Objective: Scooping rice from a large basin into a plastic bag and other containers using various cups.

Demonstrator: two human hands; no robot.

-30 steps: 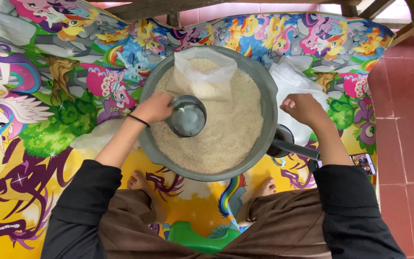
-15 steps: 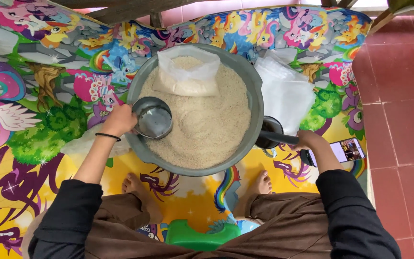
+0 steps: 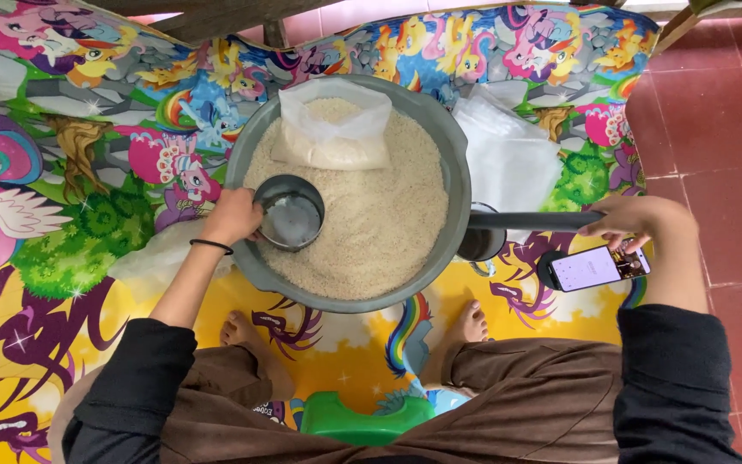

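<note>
Fingers (image 3: 249,225) of the left hand (image 3: 232,216) were curled tightly around the rim of a small metal scoop cup (image 3: 289,213), which sat tilted in the rice (image 3: 380,223) at the left side of a big grey basin (image 3: 459,172). That cup lay just right of the knuckles, its open mouth facing up. A clear bag of rice (image 3: 334,127) rested on the grain at the basin's far edge.

From the same head view, the right hand (image 3: 641,219) hovered well apart, outside the basin on the right. Its fingertips (image 3: 599,230) were pressed together on the end of a long dark handle (image 3: 530,221) that ran back to a dark ladle cup (image 3: 480,243) touching the basin wall. A phone (image 3: 594,268) lay just under that hand on the colourful cartoon mat (image 3: 70,215). Clear empty bags (image 3: 508,155) lay beside the basin.
</note>
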